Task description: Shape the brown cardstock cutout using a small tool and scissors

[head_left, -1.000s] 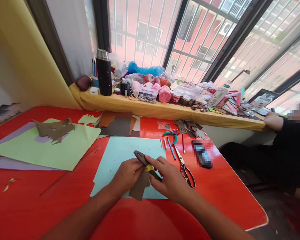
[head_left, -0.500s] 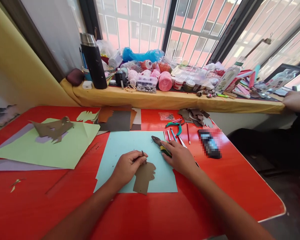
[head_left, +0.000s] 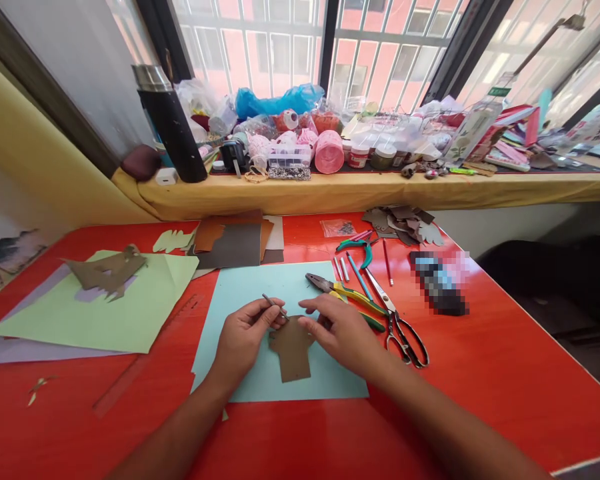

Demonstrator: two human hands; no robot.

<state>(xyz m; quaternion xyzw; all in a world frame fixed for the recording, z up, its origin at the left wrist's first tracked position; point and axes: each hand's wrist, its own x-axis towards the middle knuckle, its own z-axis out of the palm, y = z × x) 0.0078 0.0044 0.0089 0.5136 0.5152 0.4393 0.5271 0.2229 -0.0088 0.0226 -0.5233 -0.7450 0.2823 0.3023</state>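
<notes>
My left hand (head_left: 244,333) is closed, pinching a thin dark metal rod (head_left: 269,300) between thumb and fingertips; the rod slants down toward the top of a brown cut-out piece (head_left: 294,357). That piece has notched edges and lies on a light blue sheet (head_left: 253,280). Over its upper right edge is my right hand (head_left: 343,330), thumb and index finger apart, the thumb at the piece; whether it presses on it I cannot tell. Pliers with yellow-green handles (head_left: 347,291) lie just beyond the right hand, partly over the blue sheet.
Scissors (head_left: 390,303), green-handled pliers (head_left: 364,247), pencils (head_left: 389,263) and a blurred dark phone (head_left: 443,287) lie to the right. Brown scraps (head_left: 403,223) are heaped behind. Green paper (head_left: 150,313) covers the left side. A cluttered sill with a black flask (head_left: 175,130) runs along the back.
My right hand has let go of the yellow-green pliers and moved left to the brown piece. The piece has turned, and the rod in my left hand now leans further left.
</notes>
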